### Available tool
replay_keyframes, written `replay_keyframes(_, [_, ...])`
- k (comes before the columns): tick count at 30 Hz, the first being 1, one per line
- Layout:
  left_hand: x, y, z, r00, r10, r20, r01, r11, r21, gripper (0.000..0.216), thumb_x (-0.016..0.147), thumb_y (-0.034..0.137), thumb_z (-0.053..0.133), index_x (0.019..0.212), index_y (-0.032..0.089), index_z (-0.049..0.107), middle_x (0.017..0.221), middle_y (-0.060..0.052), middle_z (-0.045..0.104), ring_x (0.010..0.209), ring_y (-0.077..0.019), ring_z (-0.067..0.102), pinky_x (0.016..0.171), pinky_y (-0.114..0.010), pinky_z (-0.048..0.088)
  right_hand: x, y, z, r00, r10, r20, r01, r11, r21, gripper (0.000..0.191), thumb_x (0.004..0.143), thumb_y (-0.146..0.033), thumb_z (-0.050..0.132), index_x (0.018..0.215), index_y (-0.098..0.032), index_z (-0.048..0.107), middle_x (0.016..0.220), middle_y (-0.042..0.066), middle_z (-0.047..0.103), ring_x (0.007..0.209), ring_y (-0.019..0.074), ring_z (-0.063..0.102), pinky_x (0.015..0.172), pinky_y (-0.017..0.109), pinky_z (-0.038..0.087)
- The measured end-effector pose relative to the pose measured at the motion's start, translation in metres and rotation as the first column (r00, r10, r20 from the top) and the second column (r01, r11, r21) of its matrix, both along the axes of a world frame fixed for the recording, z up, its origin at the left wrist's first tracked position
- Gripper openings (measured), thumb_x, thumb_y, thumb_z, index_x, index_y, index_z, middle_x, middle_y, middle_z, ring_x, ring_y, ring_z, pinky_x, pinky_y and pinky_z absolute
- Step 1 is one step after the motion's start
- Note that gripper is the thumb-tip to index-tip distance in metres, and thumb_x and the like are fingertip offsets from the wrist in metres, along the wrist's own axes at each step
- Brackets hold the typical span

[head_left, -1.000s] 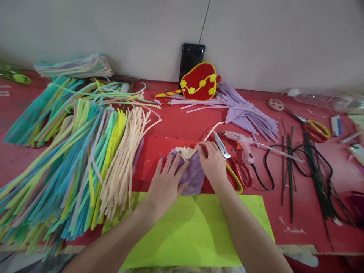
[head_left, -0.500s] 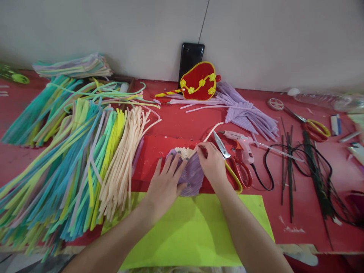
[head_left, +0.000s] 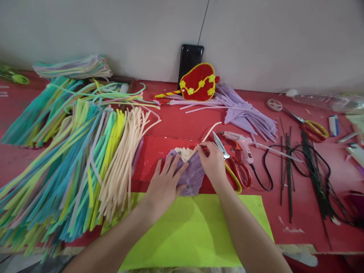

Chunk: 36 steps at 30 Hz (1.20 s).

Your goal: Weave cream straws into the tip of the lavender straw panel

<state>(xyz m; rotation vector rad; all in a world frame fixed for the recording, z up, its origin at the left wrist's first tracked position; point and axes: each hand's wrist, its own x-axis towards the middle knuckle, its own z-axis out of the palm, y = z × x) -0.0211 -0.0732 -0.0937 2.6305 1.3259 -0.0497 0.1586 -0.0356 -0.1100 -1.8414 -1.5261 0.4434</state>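
Observation:
A purple piece made of pipe cleaners side by side, with a cream chevron at its far end, lies on a red sheet. Spread over its left side, my left hand presses it down with the fingers apart. My right hand pinches a cream pipe cleaner at the piece's upper right edge; the free end sticks out beyond the fingers, curving up and right. Just right of that hand lie open scissors with red and yellow handles. Beside them rests a pink glue gun holding a clear stick.
Bundles of coloured pipe cleaners and cream ones fill the left. Behind stand a phone and a red fan-shaped piece, near purple pipe cleaners. Right are other scissors and dark wires. Lime felt lies in front.
Almost nothing differs. The cream pipe cleaner's free end has shifted slightly left in my right hand's pinch; the left hand stays flat. The view has moved very slightly.

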Motion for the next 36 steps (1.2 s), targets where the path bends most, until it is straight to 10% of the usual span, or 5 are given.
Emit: replay_keyframes(36, [-0.002,-0.002,-0.001,1.0,0.007,0.012,-0.007,1.0,-0.002,0.057,0.091,0.043,0.044,0.143,0.022,0.033,0.152,-0.012,0.029,0.14,-0.0325,0.024,0.109,-0.059,0.026,0.001,0.008,-0.011,0.995,-0.044,0.094,0.031,0.99,0.137,0.016,0.085,-0.03,0.053,0.078,-0.019,0.062,0.08,0.006,0.064,0.08,0.0218,0.058,0.077,0.036,0.046])
